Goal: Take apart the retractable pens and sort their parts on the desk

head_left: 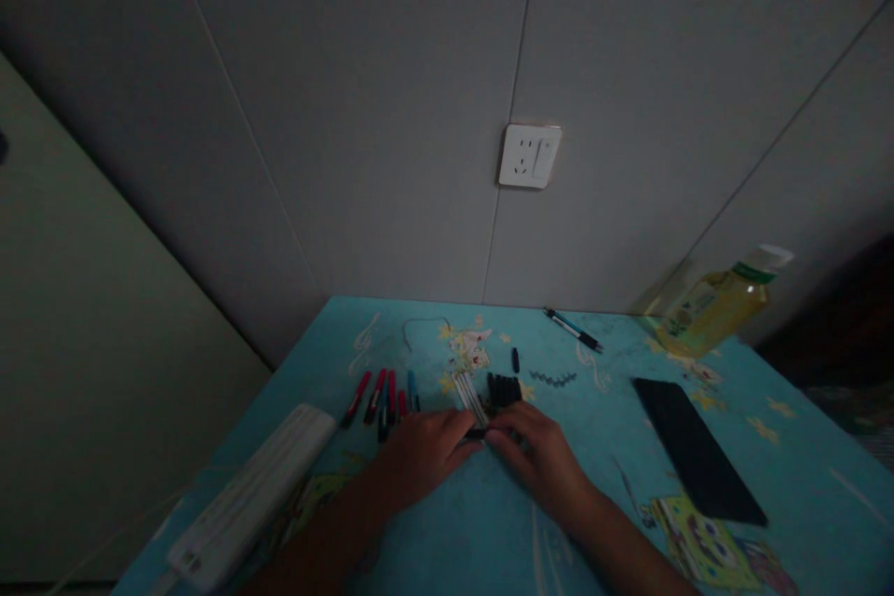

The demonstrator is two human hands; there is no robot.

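My left hand (pixel 434 447) and my right hand (pixel 535 447) meet near the middle of the table. Between their fingertips is a short, slim black pen part (pixel 476 434), pinched from both sides. Just beyond lie several thin white tubes (pixel 467 394), partly covered by my fingers. A cluster of black pen pieces (pixel 504 388) sits beyond my right hand, and one small dark piece (pixel 515 360) lies apart from them. To the left of my left hand are several red-and-black pens (pixel 375 396) and a blue one (pixel 413 389). A row of small grey coils (pixel 552 379), probably springs, lies to the right.
A white power strip (pixel 255 494) lies at the left edge of the blue patterned table (pixel 475 531). Toward the back is a pen (pixel 573 330). On the right are a flat black slab (pixel 698 452) and a yellow bottle (pixel 716 307). The wall behind carries a socket (pixel 530 155).
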